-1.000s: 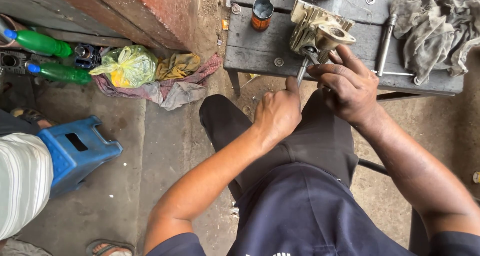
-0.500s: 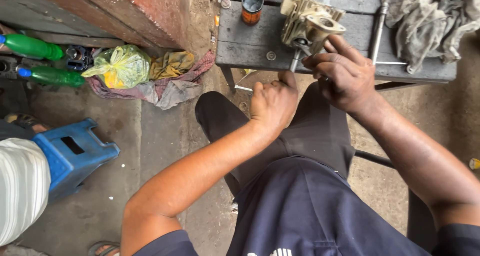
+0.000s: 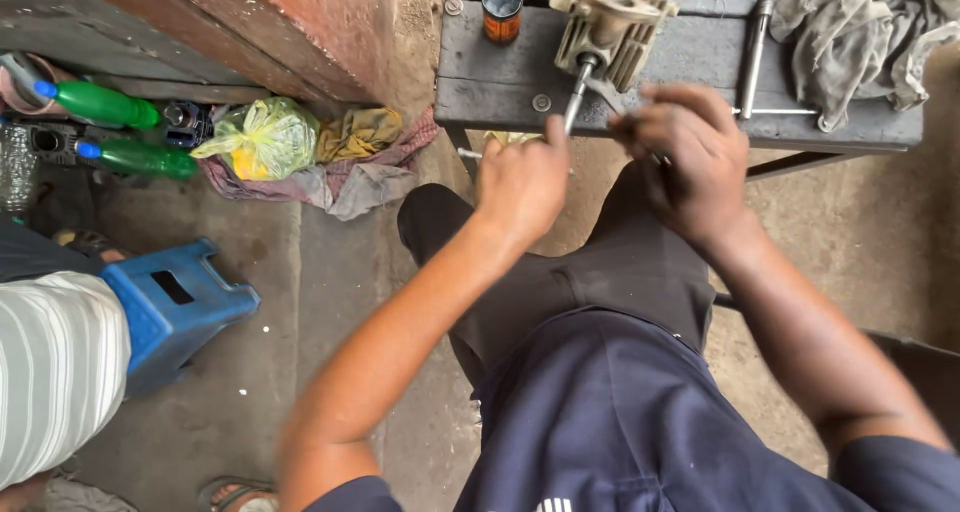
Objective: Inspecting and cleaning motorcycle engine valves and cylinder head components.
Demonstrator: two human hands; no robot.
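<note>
A finned metal engine cylinder (image 3: 608, 27) sits on the dark workbench (image 3: 500, 87), with a steel rod (image 3: 573, 100) sticking out of it toward the person. The left hand (image 3: 522, 180) grips the rod's near end, while the right hand (image 3: 685, 157) closes around a small tool just beside it. A small rusty can (image 3: 501, 8) and a grey rag (image 3: 850, 32) lie on the bench; a blue plastic stool (image 3: 172, 307) stands on the floor at left.
</note>
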